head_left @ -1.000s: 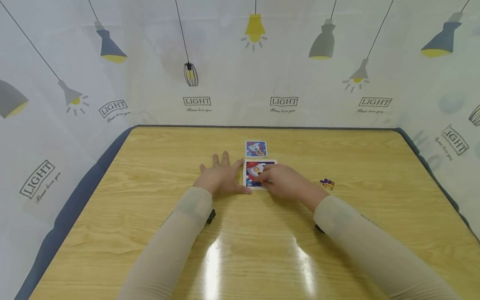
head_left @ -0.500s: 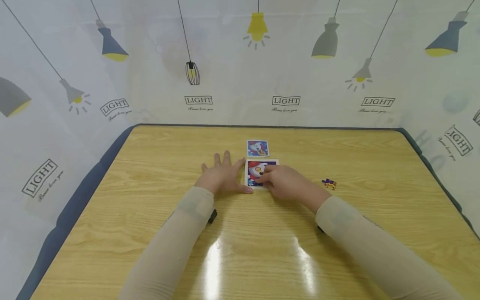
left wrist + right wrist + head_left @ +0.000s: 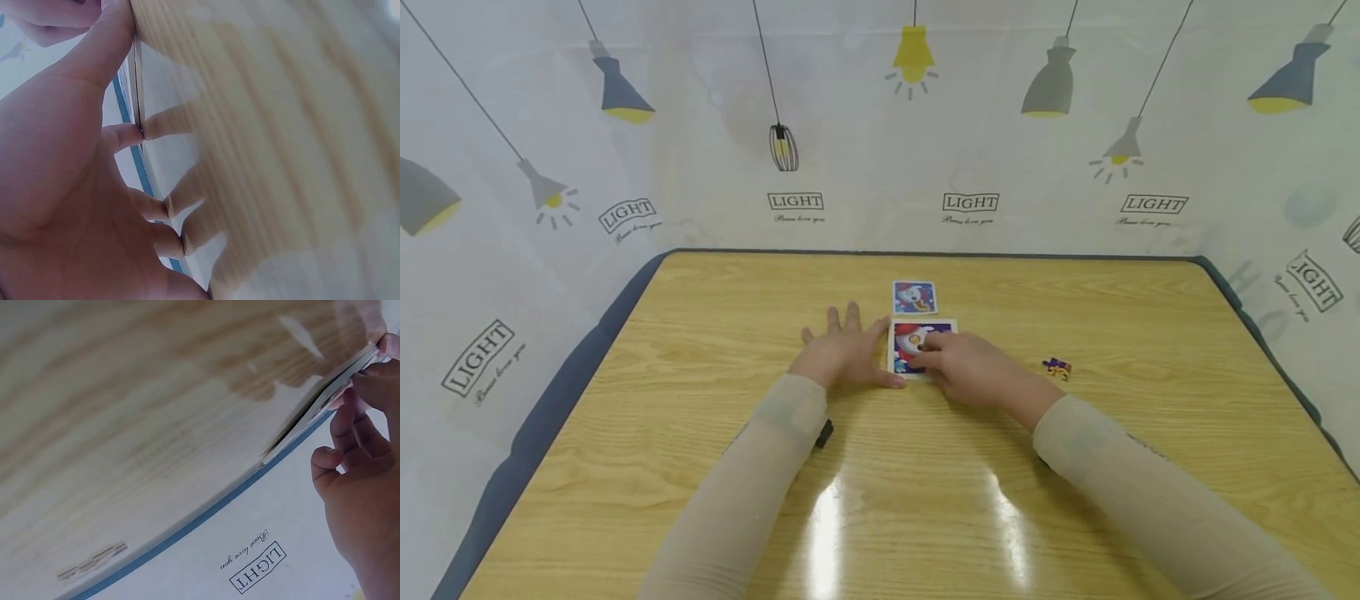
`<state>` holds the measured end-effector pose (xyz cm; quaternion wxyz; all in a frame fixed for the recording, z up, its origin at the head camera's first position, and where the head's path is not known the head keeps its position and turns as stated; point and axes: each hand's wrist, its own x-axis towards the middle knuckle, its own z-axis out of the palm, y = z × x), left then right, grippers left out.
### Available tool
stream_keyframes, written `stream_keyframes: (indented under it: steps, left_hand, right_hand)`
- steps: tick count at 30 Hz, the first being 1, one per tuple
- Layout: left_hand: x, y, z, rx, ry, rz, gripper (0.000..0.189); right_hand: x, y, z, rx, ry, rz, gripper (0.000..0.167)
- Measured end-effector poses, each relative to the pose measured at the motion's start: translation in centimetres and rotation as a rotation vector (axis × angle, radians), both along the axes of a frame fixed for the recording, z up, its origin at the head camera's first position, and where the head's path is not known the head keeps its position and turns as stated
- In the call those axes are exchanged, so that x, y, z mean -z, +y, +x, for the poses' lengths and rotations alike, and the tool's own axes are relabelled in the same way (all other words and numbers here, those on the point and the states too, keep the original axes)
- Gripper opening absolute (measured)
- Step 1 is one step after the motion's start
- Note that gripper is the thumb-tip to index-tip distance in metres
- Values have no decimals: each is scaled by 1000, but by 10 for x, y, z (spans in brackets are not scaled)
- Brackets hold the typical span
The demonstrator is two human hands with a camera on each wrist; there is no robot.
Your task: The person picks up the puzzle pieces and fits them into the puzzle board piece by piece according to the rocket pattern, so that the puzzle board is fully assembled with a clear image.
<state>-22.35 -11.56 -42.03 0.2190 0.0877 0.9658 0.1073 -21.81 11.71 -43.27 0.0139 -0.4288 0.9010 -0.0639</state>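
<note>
In the head view, a white-framed jigsaw puzzle point(image 3: 903, 342) lies flat, with a red-hatted white cartoon character on dark blue. My left hand point(image 3: 838, 354) has its fingers spread on the table along the frame's left side, with the thumb at its lower left corner. From the right, my right hand point(image 3: 973, 367) reaches over the puzzle, bent fingertips and thumb on the picture. The right hand covers the puzzle's right part; whether a piece is between its fingers is hidden. To its right lies a loose purple and orange puzzle piece point(image 3: 1057, 368).
Just behind the puzzle lies a smaller picture card point(image 3: 914, 297) with a similar character. The wooden table point(image 3: 880, 492) has a dark blue edge, and a white lamp-printed cloth point(image 3: 880, 142) stands around its back and sides.
My right fingers shift very slightly over the puzzle. The left hand, the puzzle, the card and the loose piece stay in place; the head view itself wavers a little.
</note>
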Motion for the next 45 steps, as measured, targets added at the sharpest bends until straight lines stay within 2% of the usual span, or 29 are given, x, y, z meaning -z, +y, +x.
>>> stream_keyframes:
  steps: [7, 11, 14, 19, 25, 30, 37, 45]
  left_hand:
    - [-2, 0, 1, -2, -4, 4, 112]
    - [-1, -1, 1, -3, -4, 10, 112]
    - [-1, -1, 1, 1, -3, 8, 113]
    - [-1, -1, 1, -2, -12, 17, 112]
    - [-2, -1, 2, 0, -19, 24, 113]
    - [-3, -1, 2, -8, -20, 31, 114]
    - [-3, -2, 1, -13, -13, 23, 114]
    - [-3, -1, 2, -6, -8, 30, 113]
  right_hand:
    - [-1, -2, 0, 17, -36, 9, 25]
    - [-2, 1, -1, 79, -104, -40, 26]
    - [-9, 9, -4, 153, -166, -88, 27]
    - [-25, 42, -13, 258, -239, -153, 29]
    - [-38, 104, -19, 338, -320, -201, 37]
    - [-33, 153, -18, 342, -403, -176, 42]
    - [-17, 189, -18, 376, -625, -175, 47]
    - [-6, 193, -23, 405, -633, -219, 43]
